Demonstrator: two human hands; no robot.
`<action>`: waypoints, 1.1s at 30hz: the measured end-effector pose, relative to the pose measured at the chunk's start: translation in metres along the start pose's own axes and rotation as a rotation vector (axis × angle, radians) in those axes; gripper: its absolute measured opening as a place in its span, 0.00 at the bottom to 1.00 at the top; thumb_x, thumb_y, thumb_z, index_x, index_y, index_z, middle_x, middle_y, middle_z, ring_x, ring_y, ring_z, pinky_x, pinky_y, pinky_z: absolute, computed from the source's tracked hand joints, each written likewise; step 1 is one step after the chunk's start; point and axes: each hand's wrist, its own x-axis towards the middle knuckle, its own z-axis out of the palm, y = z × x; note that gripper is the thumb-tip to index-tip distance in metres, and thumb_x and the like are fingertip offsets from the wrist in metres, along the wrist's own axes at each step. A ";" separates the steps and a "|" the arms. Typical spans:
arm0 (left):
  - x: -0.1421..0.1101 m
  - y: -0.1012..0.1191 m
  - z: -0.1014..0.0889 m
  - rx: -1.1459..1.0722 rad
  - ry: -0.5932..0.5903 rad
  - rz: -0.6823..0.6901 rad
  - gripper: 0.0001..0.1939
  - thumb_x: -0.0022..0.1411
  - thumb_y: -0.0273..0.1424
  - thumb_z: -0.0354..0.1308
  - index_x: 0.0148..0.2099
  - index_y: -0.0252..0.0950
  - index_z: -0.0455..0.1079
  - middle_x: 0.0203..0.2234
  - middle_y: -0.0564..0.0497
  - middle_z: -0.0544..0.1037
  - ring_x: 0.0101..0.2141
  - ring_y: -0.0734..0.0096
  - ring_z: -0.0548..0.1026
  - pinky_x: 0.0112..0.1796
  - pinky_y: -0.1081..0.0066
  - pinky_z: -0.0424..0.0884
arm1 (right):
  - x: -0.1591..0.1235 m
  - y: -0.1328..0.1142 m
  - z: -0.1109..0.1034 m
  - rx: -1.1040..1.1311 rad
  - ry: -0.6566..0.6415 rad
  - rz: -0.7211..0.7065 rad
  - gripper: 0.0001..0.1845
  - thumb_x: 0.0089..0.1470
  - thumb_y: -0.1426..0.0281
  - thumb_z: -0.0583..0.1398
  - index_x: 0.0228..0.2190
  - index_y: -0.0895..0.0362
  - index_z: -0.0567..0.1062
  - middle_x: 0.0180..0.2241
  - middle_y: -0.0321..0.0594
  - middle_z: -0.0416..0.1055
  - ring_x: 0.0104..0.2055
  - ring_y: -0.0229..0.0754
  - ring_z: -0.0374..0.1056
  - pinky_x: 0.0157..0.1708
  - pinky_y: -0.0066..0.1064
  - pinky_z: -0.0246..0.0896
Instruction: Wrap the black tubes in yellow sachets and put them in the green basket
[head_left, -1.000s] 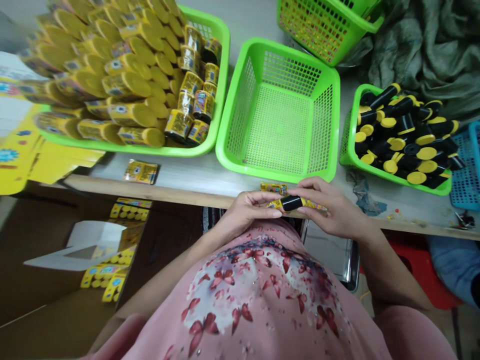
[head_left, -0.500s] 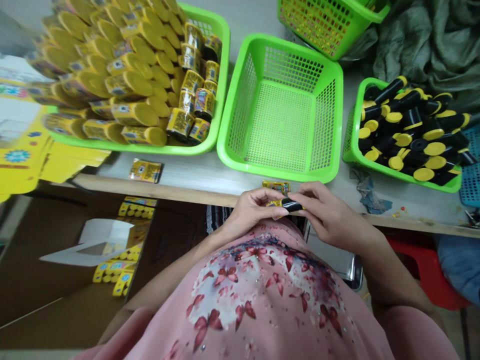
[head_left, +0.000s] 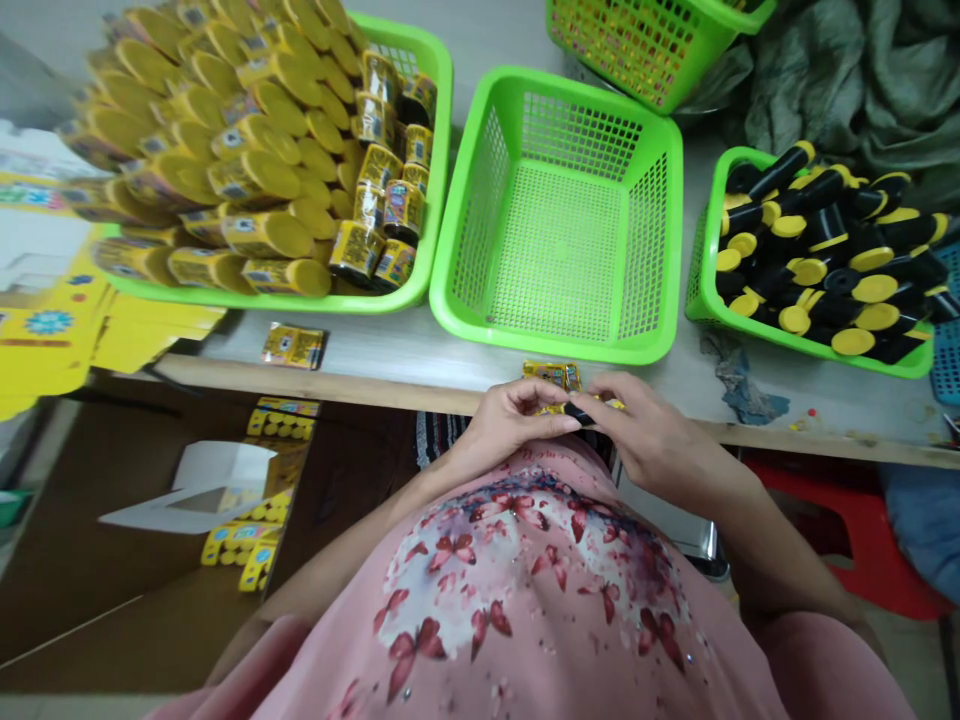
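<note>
Just in front of my pink top, both hands meet at the table's front edge over one small black canister (head_left: 577,413) with a yellow cap. My left hand (head_left: 501,425) pinches a yellow printed label sleeve (head_left: 553,409) at the canister's left end. How far the sleeve covers the canister is hidden by fingers. My right hand (head_left: 649,432) is closed around the capped right end, fingers over most of the black body. Right behind the hands lies a small stack of flat yellow printed sleeves (head_left: 550,373) on the table.
A green basket (head_left: 442,290) at left is heaped with yellow-labelled canisters. An empty green basket (head_left: 559,345) stands in the middle. At right, another green basket (head_left: 697,270) holds bare black canisters with yellow caps. Flat sleeves (head_left: 294,346) lie at left; an open cardboard box (head_left: 90,600) sits below.
My right hand has shifted slightly left along the canister, covering more of its black body. My left hand stays almost in place. The view has shifted slightly.
</note>
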 end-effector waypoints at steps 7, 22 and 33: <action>0.000 0.004 -0.001 -0.115 -0.084 -0.029 0.16 0.48 0.34 0.75 0.39 0.35 0.80 0.31 0.53 0.82 0.31 0.73 0.77 0.39 0.70 0.72 | 0.004 0.007 0.008 0.126 0.105 -0.034 0.29 0.65 0.76 0.52 0.65 0.52 0.58 0.54 0.49 0.71 0.57 0.49 0.69 0.55 0.46 0.70; -0.001 0.004 0.003 -0.320 -0.136 -0.188 0.16 0.46 0.34 0.77 0.37 0.34 0.80 0.28 0.52 0.84 0.27 0.74 0.80 0.35 0.73 0.77 | -0.016 0.009 0.044 0.443 0.457 0.181 0.22 0.64 0.69 0.59 0.59 0.47 0.71 0.54 0.41 0.76 0.54 0.45 0.74 0.55 0.42 0.72; -0.007 0.001 0.004 -0.017 -0.022 0.022 0.17 0.46 0.30 0.76 0.40 0.35 0.79 0.33 0.50 0.83 0.35 0.68 0.80 0.43 0.66 0.76 | -0.005 0.004 0.058 0.487 0.596 0.475 0.13 0.58 0.59 0.64 0.42 0.52 0.79 0.36 0.38 0.80 0.37 0.41 0.76 0.42 0.36 0.72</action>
